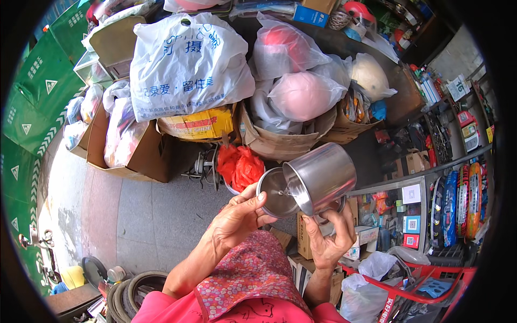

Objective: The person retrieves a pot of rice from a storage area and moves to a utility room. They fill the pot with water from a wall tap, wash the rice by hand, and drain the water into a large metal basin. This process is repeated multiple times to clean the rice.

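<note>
Mug (327, 175) and lid (273, 200) held up before me

My right hand (329, 234) gripped the mug from below, at its handle (341, 203); the mug lay tipped on its side in the air, mouth to the left. My left hand (242, 212) pinched the lid by its left edge, thumb against fingers. Lid and rim overlapped in view; whether they touched, I could not tell. A red bag (239, 166) sat just beyond, near the boxes (283, 142), and tyres (463, 202) stood well off to my right.
</note>
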